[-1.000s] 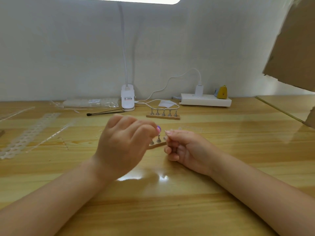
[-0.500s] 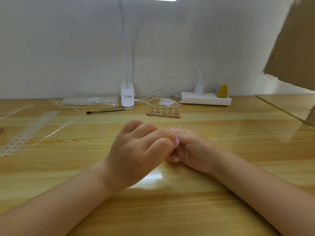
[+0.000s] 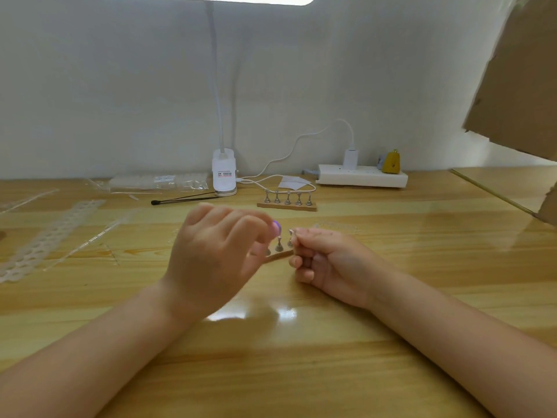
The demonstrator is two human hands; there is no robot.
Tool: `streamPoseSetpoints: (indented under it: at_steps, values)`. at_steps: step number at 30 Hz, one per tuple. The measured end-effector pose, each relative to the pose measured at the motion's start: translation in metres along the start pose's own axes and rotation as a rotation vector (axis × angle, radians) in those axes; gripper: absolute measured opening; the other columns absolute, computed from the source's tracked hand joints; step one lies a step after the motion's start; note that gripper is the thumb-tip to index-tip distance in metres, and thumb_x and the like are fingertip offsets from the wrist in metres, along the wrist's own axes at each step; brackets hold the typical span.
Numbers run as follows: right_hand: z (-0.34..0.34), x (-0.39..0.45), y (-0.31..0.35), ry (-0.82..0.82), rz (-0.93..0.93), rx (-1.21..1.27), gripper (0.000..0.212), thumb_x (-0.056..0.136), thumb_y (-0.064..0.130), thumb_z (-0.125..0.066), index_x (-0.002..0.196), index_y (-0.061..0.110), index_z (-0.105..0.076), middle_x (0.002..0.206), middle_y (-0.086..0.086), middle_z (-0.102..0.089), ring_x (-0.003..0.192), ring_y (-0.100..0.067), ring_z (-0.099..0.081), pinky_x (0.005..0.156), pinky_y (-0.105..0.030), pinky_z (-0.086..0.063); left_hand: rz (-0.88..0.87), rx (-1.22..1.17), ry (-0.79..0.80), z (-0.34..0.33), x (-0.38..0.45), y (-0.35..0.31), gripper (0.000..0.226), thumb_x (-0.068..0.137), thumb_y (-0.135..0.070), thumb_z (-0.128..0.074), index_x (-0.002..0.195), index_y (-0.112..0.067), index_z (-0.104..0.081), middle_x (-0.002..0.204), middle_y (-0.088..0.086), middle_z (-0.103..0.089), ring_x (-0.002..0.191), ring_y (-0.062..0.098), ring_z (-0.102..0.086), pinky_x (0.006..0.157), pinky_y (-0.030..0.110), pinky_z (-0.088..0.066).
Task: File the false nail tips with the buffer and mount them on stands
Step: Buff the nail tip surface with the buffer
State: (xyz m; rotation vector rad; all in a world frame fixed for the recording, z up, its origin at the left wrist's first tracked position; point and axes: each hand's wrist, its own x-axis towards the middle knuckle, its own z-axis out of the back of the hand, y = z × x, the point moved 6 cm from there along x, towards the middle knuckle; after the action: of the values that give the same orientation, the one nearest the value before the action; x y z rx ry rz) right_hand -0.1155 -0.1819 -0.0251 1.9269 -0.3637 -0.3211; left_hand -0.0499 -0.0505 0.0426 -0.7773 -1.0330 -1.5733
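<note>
My left hand [image 3: 217, 254] is curled, back toward me and blurred, and pinches a small purple buffer [image 3: 276, 229] whose end shows at the fingertips. A short gap away, my right hand [image 3: 328, 260] rests on the table and pinches a tiny clear nail tip [image 3: 291, 233] between thumb and forefinger. Between and just behind the hands lies a wooden base with metal nail stands [image 3: 278, 247], partly hidden by my left fingers. A second wooden base with several metal stands [image 3: 287, 203] sits farther back.
A clip lamp [image 3: 223, 176], a white power strip [image 3: 361, 178] with a charger and cable, and a black-tipped stick [image 3: 184, 200] line the back. Clear nail-tip strips [image 3: 45, 236] and a plastic packet [image 3: 156, 182] lie left. Cardboard [image 3: 518, 86] hangs at upper right.
My left hand swung right until it covered the near stand and met my right hand. It has now drawn back left, and the stands show again. My right hand barely moved.
</note>
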Motion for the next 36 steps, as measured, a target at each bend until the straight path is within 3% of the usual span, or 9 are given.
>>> streamPoseSetpoints:
  at_steps: [4,8,13,17,20,24,27,31,36]
  values:
    - [-0.004,-0.001,0.001,0.039,0.038,-0.045,0.011,0.075,0.016,-0.058,0.082,0.008,-0.057,0.072,-0.005,-0.048,0.06,-0.011,-0.046,0.05,-0.021,-0.033,-0.113,-0.045,-0.013,-0.008,0.003,-0.029,0.025,0.084,-0.01,-0.071,0.089,-0.021,-0.048,0.091,-0.007,-0.072,0.068,0.016,-0.065,0.066,0.036,-0.044]
    - [0.002,0.0,0.0,-0.031,0.009,0.048,0.009,0.076,0.018,-0.059,0.077,0.009,-0.06,0.07,-0.004,-0.047,0.058,-0.011,-0.05,0.045,-0.019,-0.035,0.066,0.013,0.078,-0.007,-0.002,0.003,0.011,0.083,-0.011,-0.074,0.082,-0.011,-0.063,0.082,0.0,-0.07,0.066,0.024,-0.066,0.065,0.041,-0.045]
    - [-0.003,-0.001,0.001,0.029,0.04,-0.014,0.007,0.076,0.014,-0.063,0.078,0.01,-0.058,0.071,-0.004,-0.046,0.057,-0.009,-0.048,0.047,-0.019,-0.033,-0.026,-0.103,0.001,-0.008,0.003,-0.022,0.028,0.084,-0.012,-0.072,0.09,-0.021,-0.046,0.087,-0.004,-0.07,0.071,0.018,-0.065,0.067,0.039,-0.045]
    - [-0.002,-0.001,0.0,0.024,0.012,0.005,0.01,0.08,0.019,-0.059,0.073,0.013,-0.062,0.07,-0.002,-0.048,0.06,-0.011,-0.05,0.047,-0.019,-0.036,0.049,-0.048,0.099,-0.011,-0.004,-0.003,0.013,0.085,-0.012,-0.071,0.088,-0.015,-0.058,0.084,0.0,-0.07,0.069,0.023,-0.066,0.067,0.041,-0.045]
    - [-0.001,-0.001,0.0,0.007,0.018,0.017,0.009,0.076,0.02,-0.062,0.071,0.013,-0.064,0.07,-0.003,-0.046,0.06,-0.012,-0.049,0.046,-0.019,-0.035,0.136,-0.064,0.051,-0.005,-0.003,0.006,0.022,0.087,-0.014,-0.069,0.092,-0.019,-0.048,0.085,0.0,-0.07,0.072,0.022,-0.067,0.068,0.043,-0.046]
    - [-0.008,-0.003,0.001,0.104,0.036,-0.067,0.003,0.077,0.016,-0.064,0.077,0.014,-0.063,0.068,0.001,-0.053,0.059,-0.009,-0.047,0.052,-0.023,-0.031,-0.018,-0.157,-0.014,-0.005,0.006,-0.029,0.028,0.084,-0.011,-0.07,0.092,-0.021,-0.045,0.088,-0.004,-0.07,0.074,0.017,-0.066,0.069,0.039,-0.045]
    - [-0.007,-0.003,0.002,0.104,0.015,-0.084,0.01,0.086,0.017,-0.057,0.076,0.014,-0.059,0.069,0.001,-0.047,0.061,-0.01,-0.048,0.053,-0.022,-0.032,0.027,-0.079,0.057,-0.008,0.003,-0.017,0.024,0.084,-0.01,-0.07,0.091,-0.018,-0.049,0.078,0.001,-0.066,0.066,0.024,-0.063,0.064,0.042,-0.046]
    - [-0.005,-0.003,0.001,0.075,0.0,-0.042,0.011,0.081,0.022,-0.053,0.076,0.012,-0.054,0.067,0.0,-0.042,0.062,-0.012,-0.049,0.051,-0.021,-0.034,0.131,-0.042,0.064,-0.005,0.0,0.001,0.017,0.086,-0.012,-0.069,0.091,-0.015,-0.053,0.075,0.001,-0.065,0.066,0.026,-0.064,0.064,0.043,-0.046]
    - [-0.009,-0.003,0.001,0.147,0.037,-0.112,0.008,0.084,0.012,-0.055,0.078,0.014,-0.061,0.069,0.001,-0.055,0.061,-0.01,-0.048,0.053,-0.022,-0.033,-0.005,-0.152,0.018,-0.006,0.006,-0.03,0.03,0.082,-0.011,-0.072,0.093,-0.02,-0.046,0.084,-0.001,-0.068,0.072,0.02,-0.064,0.067,0.04,-0.045]
